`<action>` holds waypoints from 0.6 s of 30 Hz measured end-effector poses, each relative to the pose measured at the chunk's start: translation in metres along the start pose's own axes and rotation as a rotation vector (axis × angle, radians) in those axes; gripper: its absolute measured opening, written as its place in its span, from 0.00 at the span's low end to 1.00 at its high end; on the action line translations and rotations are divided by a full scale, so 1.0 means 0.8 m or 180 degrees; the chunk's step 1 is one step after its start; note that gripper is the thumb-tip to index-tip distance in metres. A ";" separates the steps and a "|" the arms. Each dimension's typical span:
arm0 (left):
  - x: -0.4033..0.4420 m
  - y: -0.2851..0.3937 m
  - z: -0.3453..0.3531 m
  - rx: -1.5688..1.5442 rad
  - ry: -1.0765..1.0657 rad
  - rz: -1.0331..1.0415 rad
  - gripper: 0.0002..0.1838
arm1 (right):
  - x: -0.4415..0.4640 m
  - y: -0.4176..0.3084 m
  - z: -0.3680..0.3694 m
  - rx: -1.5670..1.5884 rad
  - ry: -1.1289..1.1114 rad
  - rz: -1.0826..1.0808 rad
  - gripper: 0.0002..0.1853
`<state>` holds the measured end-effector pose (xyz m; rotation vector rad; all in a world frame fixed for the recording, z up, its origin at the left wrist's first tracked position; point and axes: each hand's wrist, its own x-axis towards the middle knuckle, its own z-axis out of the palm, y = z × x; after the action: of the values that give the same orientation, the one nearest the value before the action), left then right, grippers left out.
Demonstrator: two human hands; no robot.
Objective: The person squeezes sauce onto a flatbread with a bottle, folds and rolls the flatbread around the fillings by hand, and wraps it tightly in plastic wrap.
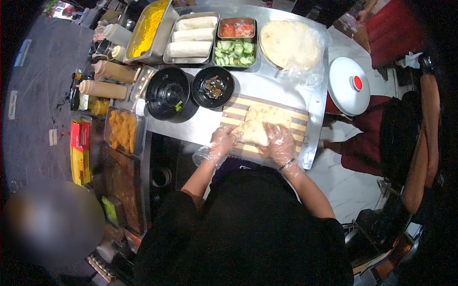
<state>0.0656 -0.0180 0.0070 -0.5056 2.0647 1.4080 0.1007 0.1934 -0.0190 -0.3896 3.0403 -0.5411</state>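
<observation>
Both my hands wear clear plastic gloves and grip a folded flatbread (253, 133) above a striped wooden cutting board (232, 114). My left hand (225, 141) pinches its left end, and my right hand (278, 143) is wrapped over its right end. Any filling inside is hidden. Behind it on the board lies another flatbread (271, 114). Just beyond the board's left corner, a black bowl (213, 87) holds small dark pieces. A larger black bowl (167, 93) beside it has a bit of green in it.
Along the back stand a tray of yellow food (149, 27), a tray of white rolls (192, 35), chopped cucumber (234, 52), diced tomato (237, 30) and stacked flatbreads (289, 45). Sauce bottles (103, 89) line the left. People stand at the right near a white lid (348, 86).
</observation>
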 end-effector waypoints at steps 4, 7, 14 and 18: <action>0.024 -0.031 0.007 0.0899 0.0269 0.0620 0.13 | 0.001 0.000 -0.006 -0.0118 -0.0077 -0.0009 0.43; 0.028 -0.053 0.032 -0.0061 0.0628 0.1325 0.19 | 0.001 -0.002 -0.007 -0.0140 -0.0148 0.0027 0.43; 0.015 -0.057 0.062 -0.1833 0.1620 0.1248 0.27 | 0.001 -0.003 -0.017 -0.0182 -0.0295 0.0040 0.42; 0.012 -0.052 0.068 -0.2227 0.1721 0.1462 0.18 | 0.001 -0.003 -0.017 -0.0208 -0.0286 0.0033 0.42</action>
<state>0.0969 0.0172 -0.0431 -0.7888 2.1213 2.5258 0.0992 0.1953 -0.0053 -0.3892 2.9778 -0.4126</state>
